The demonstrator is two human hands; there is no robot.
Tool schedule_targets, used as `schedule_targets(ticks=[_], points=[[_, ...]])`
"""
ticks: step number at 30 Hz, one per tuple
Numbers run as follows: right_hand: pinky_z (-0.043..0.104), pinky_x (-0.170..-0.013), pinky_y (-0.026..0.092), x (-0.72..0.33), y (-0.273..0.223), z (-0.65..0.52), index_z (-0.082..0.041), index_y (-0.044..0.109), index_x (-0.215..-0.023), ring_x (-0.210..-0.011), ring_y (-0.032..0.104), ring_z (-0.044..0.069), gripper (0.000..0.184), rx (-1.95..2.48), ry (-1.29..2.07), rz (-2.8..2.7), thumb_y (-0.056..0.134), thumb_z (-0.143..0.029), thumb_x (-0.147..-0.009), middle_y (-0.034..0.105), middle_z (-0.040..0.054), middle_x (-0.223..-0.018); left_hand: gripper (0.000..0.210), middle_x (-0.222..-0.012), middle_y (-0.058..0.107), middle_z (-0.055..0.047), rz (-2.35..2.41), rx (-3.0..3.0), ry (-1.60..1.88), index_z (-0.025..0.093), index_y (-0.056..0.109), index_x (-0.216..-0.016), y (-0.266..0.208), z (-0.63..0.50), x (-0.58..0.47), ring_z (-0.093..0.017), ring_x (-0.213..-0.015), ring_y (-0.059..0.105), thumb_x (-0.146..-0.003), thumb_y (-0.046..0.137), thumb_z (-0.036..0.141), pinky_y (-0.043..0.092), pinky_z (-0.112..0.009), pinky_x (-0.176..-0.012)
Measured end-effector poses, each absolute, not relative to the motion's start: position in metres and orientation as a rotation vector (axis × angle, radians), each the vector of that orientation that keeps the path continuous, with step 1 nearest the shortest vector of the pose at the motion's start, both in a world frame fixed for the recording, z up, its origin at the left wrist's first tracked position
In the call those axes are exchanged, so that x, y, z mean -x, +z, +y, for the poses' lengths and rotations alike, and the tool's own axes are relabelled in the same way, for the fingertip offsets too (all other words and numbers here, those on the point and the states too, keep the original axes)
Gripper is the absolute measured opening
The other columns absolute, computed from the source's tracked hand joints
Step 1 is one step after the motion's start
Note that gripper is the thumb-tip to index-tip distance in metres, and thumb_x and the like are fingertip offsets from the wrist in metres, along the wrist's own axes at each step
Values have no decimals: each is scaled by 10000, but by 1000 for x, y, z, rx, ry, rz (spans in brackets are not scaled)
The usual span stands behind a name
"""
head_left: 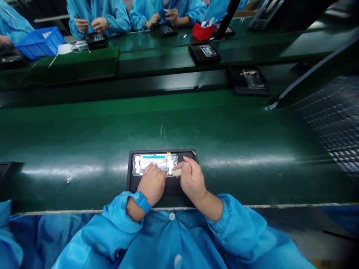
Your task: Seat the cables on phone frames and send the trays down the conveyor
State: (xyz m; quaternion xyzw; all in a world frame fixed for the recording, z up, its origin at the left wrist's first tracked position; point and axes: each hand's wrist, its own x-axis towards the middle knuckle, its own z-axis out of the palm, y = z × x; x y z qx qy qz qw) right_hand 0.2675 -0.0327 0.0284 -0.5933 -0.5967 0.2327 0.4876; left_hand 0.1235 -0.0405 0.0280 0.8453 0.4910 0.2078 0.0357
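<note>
An opened phone (155,158) lies lengthwise in a black tray (189,154), its inner parts lit brightly and a small yellow tab at its upper edge. My left hand (153,184), with a blue wrist strap (142,201), rests over the phone's lower middle, fingers stretched out on it. At the phone's right end, my right hand (193,181) is closed around a short cream-coloured stick-like tool (176,172). The tool's tip points left at the phone's lower right part, close to my left fingers. Fine parts under the fingers are hidden.
Beyond the green bench (84,130), a black tray with a phone (254,79) and another tray (206,53) stand to the right. A red bin (202,32), a blue bin (42,42) and co-workers' hands (99,25) are at the back. A dark post (308,71) slants at right.
</note>
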Motion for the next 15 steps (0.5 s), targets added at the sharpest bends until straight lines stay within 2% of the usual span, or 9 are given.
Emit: schedule_targets(ticks=[6, 11, 13, 15], points=[[298, -635, 532, -265, 41, -29, -168, 540, -907, -673, 638, 170, 235, 1394, 415, -1640, 336, -268, -849, 665, 66, -718, 153, -723, 596, -37, 1499, -2588, 620, 155, 591, -775, 30, -41, -123, -194, -865, 542, -821, 445, 153, 385, -421, -941], [330, -667, 524, -259, 51, -25, -187, 589, -775, -690, 634, 208, 266, 1354, 535, -1814, 372, -335, -817, 664, 90, -724, 189, -734, 604, -39, 1495, -2563, 599, 158, 590, -760, 32, -40, -123, -199, -882, 544, -819, 414, 127, 394, -421, -932], [324, -656, 525, -260, 49, -23, -190, 579, -808, -675, 632, 198, 278, 1422, 635, -1692, 372, -375, -818, 658, 78, -718, 188, -728, 604, -38, 1495, -2552, 620, 158, 590, -748, 31, -40, -123, -199, -875, 548, -820, 417, 133, 395, -420, -928], [293, -547, 526, -264, 47, -20, -175, 539, -919, -567, 616, 164, 318, 1538, 770, -1444, 332, -404, -843, 641, 51, -694, 183, -724, 602, -35, 1495, -2541, 644, 161, 590, -748, 30, -40, -123, -197, -868, 553, -823, 424, 149, 391, -425, -931]])
